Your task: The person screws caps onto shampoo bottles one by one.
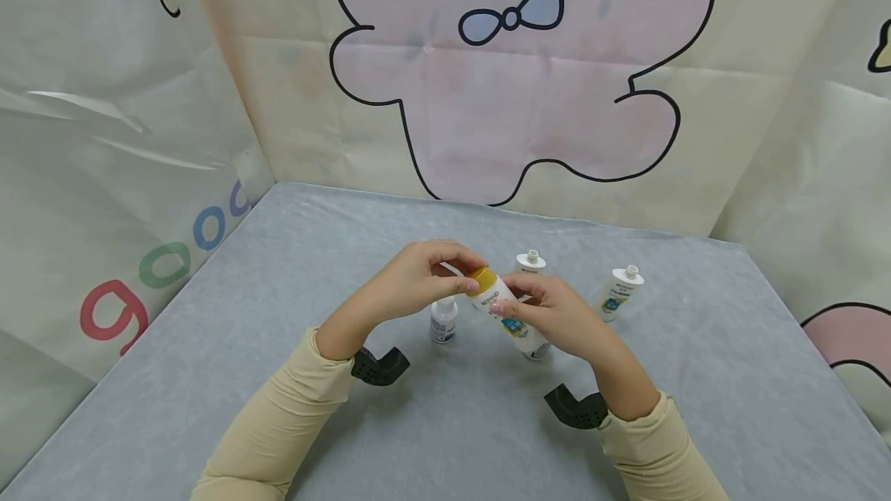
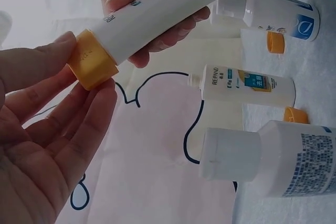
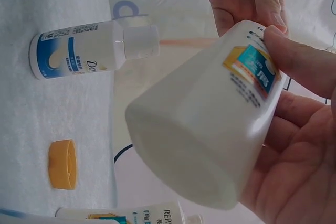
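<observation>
— Our left hand (image 1: 419,281) pinches the yellow cap (image 2: 94,64), mid-frame, and our right hand (image 1: 554,311) grips the white bottle (image 1: 511,322) slanting down-right from it.

— Will it behave?

— Likely light, smooth, slightly squeezable; we'd hold it round the middle.

— What's around us?

— Just below our left hand, a small bottle (image 1: 443,322) crowds us; behind our right hand, a half-hidden narrow-necked bottle (image 1: 531,264); at right, well apart, another bottle (image 1: 618,296).

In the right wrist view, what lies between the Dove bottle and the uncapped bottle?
An orange cap lies between the Dove bottle and the uncapped bottle, with a visible gap on each side in the right wrist view.
</observation>
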A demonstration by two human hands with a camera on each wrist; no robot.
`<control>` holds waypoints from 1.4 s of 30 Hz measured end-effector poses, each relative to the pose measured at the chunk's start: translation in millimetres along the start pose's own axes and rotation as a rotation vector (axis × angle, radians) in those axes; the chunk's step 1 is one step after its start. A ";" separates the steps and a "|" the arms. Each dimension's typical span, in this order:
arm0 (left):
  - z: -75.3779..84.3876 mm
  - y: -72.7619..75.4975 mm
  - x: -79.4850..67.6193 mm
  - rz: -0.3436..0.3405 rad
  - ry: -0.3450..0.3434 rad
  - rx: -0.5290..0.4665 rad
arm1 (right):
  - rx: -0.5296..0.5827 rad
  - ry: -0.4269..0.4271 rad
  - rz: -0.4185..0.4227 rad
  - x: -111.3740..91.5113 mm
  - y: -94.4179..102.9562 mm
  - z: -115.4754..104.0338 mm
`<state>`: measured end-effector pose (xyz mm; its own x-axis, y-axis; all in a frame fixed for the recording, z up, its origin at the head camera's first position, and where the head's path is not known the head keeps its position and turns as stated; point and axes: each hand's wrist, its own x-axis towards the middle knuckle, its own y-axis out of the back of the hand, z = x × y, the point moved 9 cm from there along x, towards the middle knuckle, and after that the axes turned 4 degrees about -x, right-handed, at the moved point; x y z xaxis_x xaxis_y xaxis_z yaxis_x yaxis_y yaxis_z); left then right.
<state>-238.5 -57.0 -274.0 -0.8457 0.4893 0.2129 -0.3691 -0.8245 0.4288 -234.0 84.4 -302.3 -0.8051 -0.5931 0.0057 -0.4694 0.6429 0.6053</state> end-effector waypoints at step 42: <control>16.8 5.2 -4.6 0.073 -0.119 -0.026 | 0.090 0.045 0.036 -5.9 4.6 -11.2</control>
<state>-230.1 -58.7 -258.0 -0.8195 0.4568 0.3461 -0.3195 -0.8655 0.3859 -227.3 85.4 -290.6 -0.8060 -0.5886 0.0631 -0.4726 0.7040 0.5302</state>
